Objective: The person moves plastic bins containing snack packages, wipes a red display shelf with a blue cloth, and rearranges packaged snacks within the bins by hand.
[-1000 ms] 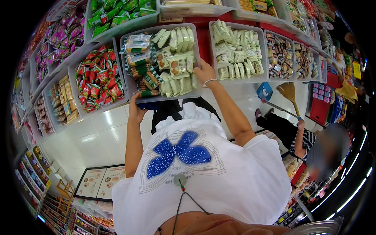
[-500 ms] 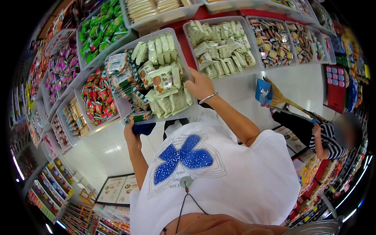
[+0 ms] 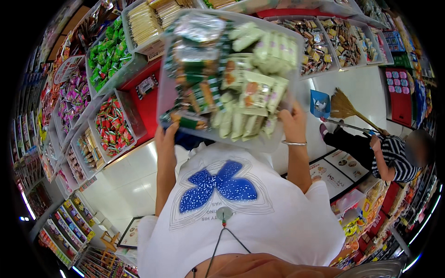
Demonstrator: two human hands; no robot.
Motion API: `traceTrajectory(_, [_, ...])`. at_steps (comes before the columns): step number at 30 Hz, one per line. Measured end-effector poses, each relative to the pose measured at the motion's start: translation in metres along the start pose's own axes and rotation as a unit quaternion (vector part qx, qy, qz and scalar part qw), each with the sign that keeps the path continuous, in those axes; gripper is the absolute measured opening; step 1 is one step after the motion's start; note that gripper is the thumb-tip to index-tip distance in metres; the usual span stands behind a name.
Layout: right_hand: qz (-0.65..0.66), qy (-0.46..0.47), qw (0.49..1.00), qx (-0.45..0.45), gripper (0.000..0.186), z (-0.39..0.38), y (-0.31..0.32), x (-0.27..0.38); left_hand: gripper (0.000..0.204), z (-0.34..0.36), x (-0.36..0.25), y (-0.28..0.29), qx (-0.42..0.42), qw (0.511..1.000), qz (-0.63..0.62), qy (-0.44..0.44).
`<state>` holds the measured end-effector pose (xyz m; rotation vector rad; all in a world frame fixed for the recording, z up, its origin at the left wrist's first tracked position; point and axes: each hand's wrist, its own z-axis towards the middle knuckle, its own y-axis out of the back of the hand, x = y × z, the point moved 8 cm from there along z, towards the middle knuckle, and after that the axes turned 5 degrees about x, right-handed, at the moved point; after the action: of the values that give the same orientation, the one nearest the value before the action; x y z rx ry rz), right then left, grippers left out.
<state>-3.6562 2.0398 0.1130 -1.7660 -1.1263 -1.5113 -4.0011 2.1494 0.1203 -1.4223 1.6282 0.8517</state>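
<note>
A clear plastic bin (image 3: pixel 160 99) is held up in front of my chest, slightly blurred by motion. Pale green packets (image 3: pixel 257 92) fill its right half, and dark green striped biscuit packets (image 3: pixel 199 97) its left half. At the bin's near left corner my left hand (image 3: pixel 167 139) is closed on the edge. My right hand (image 3: pixel 294 124) grips the right side, a bangle on its wrist. Fingers under the bin are hidden. Something dark blue (image 3: pixel 189 140) shows below the bin beside my left hand; I cannot tell what it is.
A bare red shelf (image 3: pixel 139 109) carries one loose dark packet (image 3: pixel 147 86). Around it stand bins of red sweets (image 3: pixel 113 125), green sweets (image 3: pixel 110 48) and brown packets (image 3: pixel 308 44). To the right, a person in stripes (image 3: pixel 394 160) holds a broom (image 3: pixel 345 104) and blue dustpan (image 3: pixel 320 104).
The bin has come up off the shelf and moved right and closer to me, uncovering red shelf and a loose packet. My right hand has shifted right with it.
</note>
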Motion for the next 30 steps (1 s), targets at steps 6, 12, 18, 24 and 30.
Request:
traceTrajectory(6, [0.036, -0.027, 0.987, -0.154, 0.05, -0.001, 0.104, -0.037, 0.021, 0.051, 0.017, -0.119, 0.175, 0.984, 0.032, -0.004])
traceTrajectory(12, [0.049, -0.079, 0.964, -0.25, 0.044, 0.007, 0.157, -0.106, 0.037, 0.089, 0.029, -0.169, 0.211, 0.942, 0.246, -0.09])
traceTrajectory(18, [0.018, -0.098, 0.98, -0.172, 0.035, 0.024, 0.166, -0.112, 0.04, 0.074, 0.037, -0.135, 0.281, 0.959, 0.045, 0.003])
traceTrajectory(24, [-0.056, -0.117, 0.962, -0.242, 0.037, 0.023, 0.167, -0.104, 0.04, 0.083, 0.047, -0.029, 0.099, 0.994, -0.041, 0.018])
traceTrajectory(30, [0.012, -0.1, 0.973, -0.209, 0.051, 0.028, 0.143, -0.089, 0.049, 0.12, 0.067, 0.008, 0.147, 0.938, 0.314, -0.017])
